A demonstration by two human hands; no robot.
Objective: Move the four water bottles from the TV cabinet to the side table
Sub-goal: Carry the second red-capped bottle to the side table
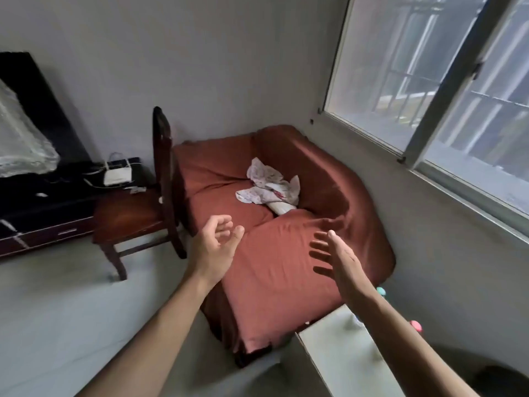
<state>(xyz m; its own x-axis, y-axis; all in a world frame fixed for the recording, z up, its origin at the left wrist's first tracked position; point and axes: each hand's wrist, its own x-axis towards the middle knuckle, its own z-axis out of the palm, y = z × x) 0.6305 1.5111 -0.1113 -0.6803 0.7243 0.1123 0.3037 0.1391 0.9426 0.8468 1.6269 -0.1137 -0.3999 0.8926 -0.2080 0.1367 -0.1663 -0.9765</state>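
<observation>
Both of my hands hang in the air in front of me, empty. My left hand (217, 247) has its fingers loosely curled and apart, over the near corner of an armchair. My right hand (339, 259) is spread flat, blurred, above the armchair's seat. The pale side table (340, 356) shows at the lower right, partly under my right forearm. Two small caps, one teal (380, 290) and one pink (416, 325), peek out beside that forearm; I cannot tell what they belong to. The dark TV cabinet (48, 222) stands at the left edge. No bottle shows on it.
An armchair under a rust-red cover (286, 267) fills the middle, with a crumpled white cloth (269, 184) on its seat. A dark wooden chair (134, 216) stands between cabinet and armchair. A white router (117, 174) sits on the cabinet. A barred window (446, 81) lines the right wall.
</observation>
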